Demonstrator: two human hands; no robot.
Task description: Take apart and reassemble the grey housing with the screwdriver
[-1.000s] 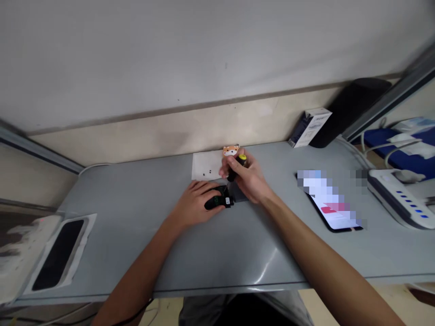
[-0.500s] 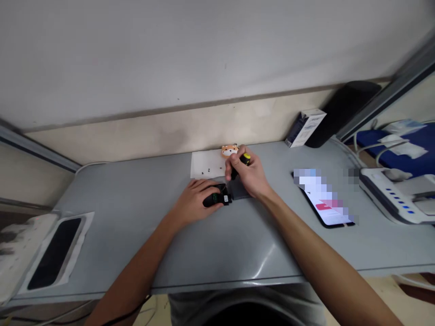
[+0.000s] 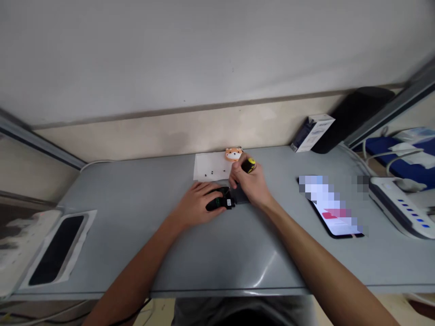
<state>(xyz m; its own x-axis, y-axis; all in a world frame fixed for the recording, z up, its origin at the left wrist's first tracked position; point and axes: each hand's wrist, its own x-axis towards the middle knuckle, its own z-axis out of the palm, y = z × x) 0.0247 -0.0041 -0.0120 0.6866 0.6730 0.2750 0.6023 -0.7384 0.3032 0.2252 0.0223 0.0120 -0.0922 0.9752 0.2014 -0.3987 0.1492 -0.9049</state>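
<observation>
Holding a black device (image 3: 218, 203) down at the desk (image 3: 176, 262) with the left hand (image 3: 195, 203), partly closed around it, thumb on the near side and fingers over the far side. Gripping a black-and-yellow tool (image 3: 249, 165), screwdriver-like by the handle, in the right hand (image 3: 250, 180), curled snugly around it, just right of and beyond the left hand. Cannot make out the tool's tip, nor any contact with the device. To work well, press evenly with the left hand to prevent twisting, leaving the device's right end uncovered. Line up the tool squarely before bearing down, with light force. Avoid jolting the white paper (image 3: 203, 164) just beyond the left hand, with tiny dark pieces (image 3: 212, 172) on it, or nudging the dog-faced trinket (image 3: 234, 154) just beyond the right hand.
</observation>
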